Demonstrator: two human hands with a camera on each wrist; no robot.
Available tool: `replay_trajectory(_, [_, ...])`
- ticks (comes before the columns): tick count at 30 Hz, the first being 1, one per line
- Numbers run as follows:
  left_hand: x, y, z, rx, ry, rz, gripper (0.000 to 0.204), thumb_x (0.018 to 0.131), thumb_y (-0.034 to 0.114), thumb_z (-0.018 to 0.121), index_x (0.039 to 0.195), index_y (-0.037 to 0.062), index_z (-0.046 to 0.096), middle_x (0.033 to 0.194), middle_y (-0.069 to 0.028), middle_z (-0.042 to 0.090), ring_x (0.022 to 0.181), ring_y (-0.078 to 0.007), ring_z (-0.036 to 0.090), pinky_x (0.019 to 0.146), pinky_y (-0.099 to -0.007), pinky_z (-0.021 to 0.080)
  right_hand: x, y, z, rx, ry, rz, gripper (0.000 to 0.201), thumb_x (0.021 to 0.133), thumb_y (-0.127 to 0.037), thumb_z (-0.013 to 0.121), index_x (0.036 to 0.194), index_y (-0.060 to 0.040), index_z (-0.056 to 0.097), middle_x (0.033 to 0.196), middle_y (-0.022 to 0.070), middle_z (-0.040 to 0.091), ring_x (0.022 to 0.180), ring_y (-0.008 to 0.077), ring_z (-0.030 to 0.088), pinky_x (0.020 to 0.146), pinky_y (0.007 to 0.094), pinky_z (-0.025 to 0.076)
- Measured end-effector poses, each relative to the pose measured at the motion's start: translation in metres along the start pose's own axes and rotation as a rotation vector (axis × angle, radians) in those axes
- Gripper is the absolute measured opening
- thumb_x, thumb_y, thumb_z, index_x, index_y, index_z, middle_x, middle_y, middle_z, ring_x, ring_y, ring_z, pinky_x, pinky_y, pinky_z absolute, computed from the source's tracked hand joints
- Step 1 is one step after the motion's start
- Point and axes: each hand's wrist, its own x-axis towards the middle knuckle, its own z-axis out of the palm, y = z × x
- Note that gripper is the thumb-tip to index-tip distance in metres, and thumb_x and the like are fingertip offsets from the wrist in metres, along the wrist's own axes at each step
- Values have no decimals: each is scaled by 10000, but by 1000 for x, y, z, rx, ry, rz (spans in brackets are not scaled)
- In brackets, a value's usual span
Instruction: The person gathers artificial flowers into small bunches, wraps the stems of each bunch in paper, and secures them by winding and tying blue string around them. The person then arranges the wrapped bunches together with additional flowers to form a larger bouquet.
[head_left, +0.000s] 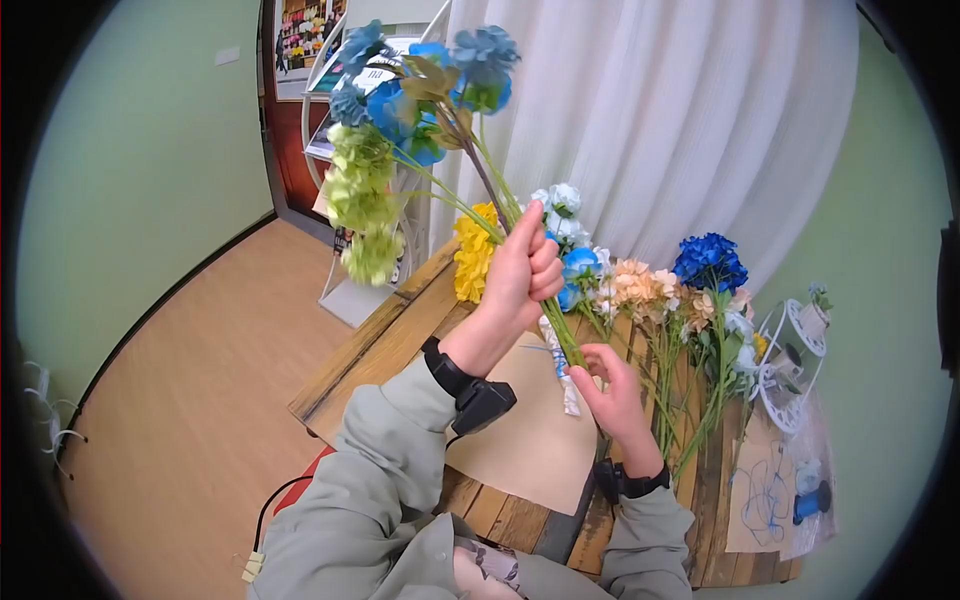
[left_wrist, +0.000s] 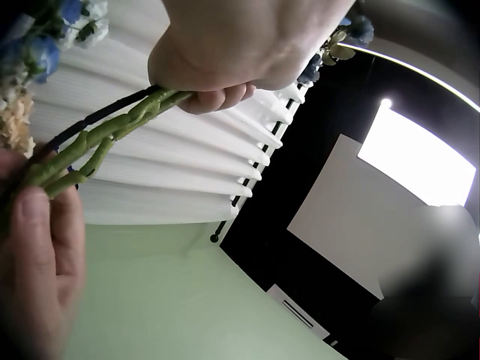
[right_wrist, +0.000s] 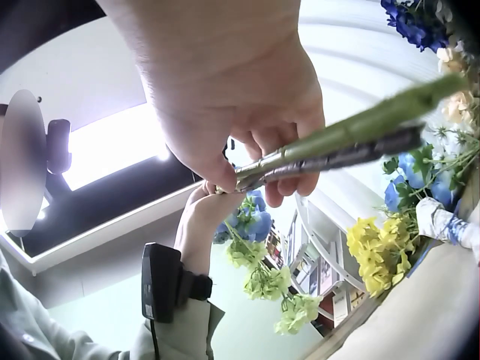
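Observation:
My left hand (head_left: 522, 272) grips a bunch of artificial flower stems (left_wrist: 112, 135), fist closed around them with the thumb pointing up along them. Blue blooms (head_left: 400, 105) and dusty-blue ones (head_left: 487, 52) top the bunch, and pale green blooms (head_left: 362, 180) droop on its left side. Lower down, my right hand (head_left: 615, 395) pinches the same stems between thumb and fingers, near their cut ends (right_wrist: 431, 97). Green stems and one dark brown stem run side by side there. The bunch tilts up to the left, held above the table.
On the wooden table (head_left: 510, 515) lies brown wrapping paper (head_left: 525, 440) with a white-wrapped bundle (head_left: 570, 395). Yellow (head_left: 474, 255), peach (head_left: 640, 285) and deep blue flowers (head_left: 710, 262) line the far side. A white wire stand (head_left: 790, 365) and blue spool (head_left: 812, 503) are at right.

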Motion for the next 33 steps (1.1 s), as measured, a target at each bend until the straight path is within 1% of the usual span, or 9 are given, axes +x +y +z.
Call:
replay_trajectory(4, [5,-17,31,50,-98,-69,478,963,410,456,590,193,250,463,82,169,354,-51,127,342,-233,93,7,-17,-17,693,-192,295,284,960,-237,493,1098,8,533,702,6,515,550,60,467,464,203,362])
replay_trajectory(8, [13,-31,57,267,-296,-93,434,936,433,500,625,169,352,481,63,292,387,-62,290,385,-227,201,2,-5,-33,805,-112,471,247,983,-271,443,901,-47,505,627,-43,379,520,19,316,431,157,230])
replay_trajectory(9, [16,-36,63,477,-255,-24,400,942,405,496,671,111,472,537,30,395,484,-106,430,476,-268,354,3,-3,-34,680,9,389,284,991,-292,413,813,-74,447,599,-43,370,461,29,293,397,184,215])
replay_trajectory(10, [19,-40,67,475,-277,-35,400,942,405,496,671,111,472,537,30,395,484,-106,430,476,-268,354,4,3,-39,672,32,386,284,991,-292,413,813,-74,447,599,-43,370,461,29,293,397,184,215])
replay_trajectory(14, [12,2,82,1384,-192,257,333,926,308,547,895,-20,596,621,-17,547,600,-99,548,552,-262,426,12,38,-65,112,395,44,318,976,-260,457,770,-19,468,560,21,417,440,119,373,429,296,274])
replay_trajectory(19, [11,29,105,1621,-26,567,247,918,210,562,1004,-19,595,765,-55,627,686,-107,588,588,-220,446,17,47,-79,-172,440,-49,275,958,-231,483,796,-8,477,502,108,400,430,213,399,435,332,305])
replay_trajectory(22, [34,15,107,1202,-223,868,363,885,252,599,1076,-51,537,903,-108,627,698,-154,585,614,-289,490,18,57,-76,-165,423,-89,284,960,-247,478,801,-11,483,508,108,410,432,208,398,435,324,305])
replay_trajectory(26, [47,24,120,928,-464,462,410,882,233,600,1181,-27,494,1025,-90,611,785,-146,609,680,-277,497,16,66,-80,-84,361,-20,315,963,-282,477,804,-10,484,519,66,398,453,140,389,438,296,296])
replay_trajectory(33, [36,24,125,959,-479,442,305,824,129,684,1056,-4,537,917,-69,644,813,-142,635,715,-272,513,17,91,-82,175,283,96,242,972,-283,470,861,-70,503,607,-67,380,504,18,323,444,192,251])
